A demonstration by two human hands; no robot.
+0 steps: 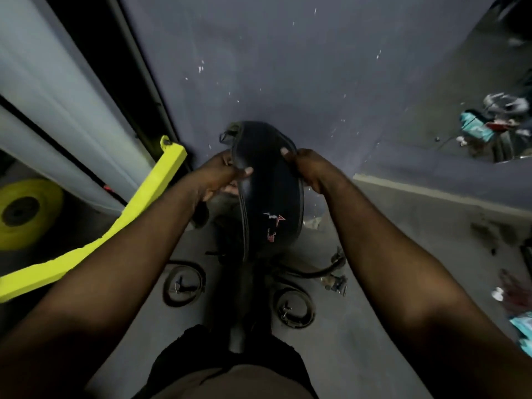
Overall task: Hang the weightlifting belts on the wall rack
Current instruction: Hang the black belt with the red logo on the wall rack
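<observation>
Grey wall (288,67) fills twelve o'clock; both hands, left hand (218,177) and right hand (309,168), clamp the black belt (267,191) at centre. No rack shows; its dangling tail could snag floor belts (184,283) at six o'clock.

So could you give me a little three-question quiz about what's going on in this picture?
1. True or false: both hands grip the black belt.
2. How many coiled belts lie on the floor, left and right?
3. The yellow bar is on the person's: A) left, B) right?

Key: 1 true: left hand and right hand hold its edges. 2 two. 3 A.
</observation>
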